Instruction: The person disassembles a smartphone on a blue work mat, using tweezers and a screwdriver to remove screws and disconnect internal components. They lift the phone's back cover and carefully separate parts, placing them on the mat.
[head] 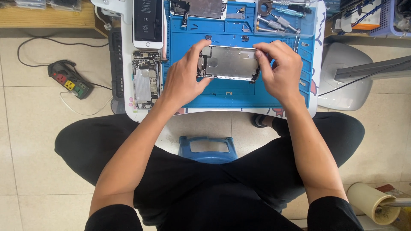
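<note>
head view: the work looks to be mid-way, judging from how things lie. a phone is already taken apart: one opened phone body with battery (147, 22) lies at about 11 o'clock on the white table (126, 64), a second stripped phone chassis (145, 79) with bare boards sits at 9 o'clock of the hands, and another screen assembly (199, 8) rests at 12 o'clock on the blue repair mat (239, 96). what seems left is the handling of the part now in hand, and nothing here is put back together yet.

the metal-backed screen panel (229, 63) is held just above the mat's middle, lying long side left to right, its back plate up. it is silver-grey and flat, with a dark frame and small dark fittings at both short ends.

the left hand (184, 79) grips the panel's left end, thumb under the near edge and fingers curled over the far corner. the right hand (280, 70) pinches the right end, fingers closed narrowly on that edge.

screwdrivers in a clear tray (278, 19) lie at 1 o'clock, well apart from the hands. a blue stool (208, 147) shows at 6 o'clock between the knees, and a power strip (70, 79) lies on the floor at 9 o'clock.
</note>
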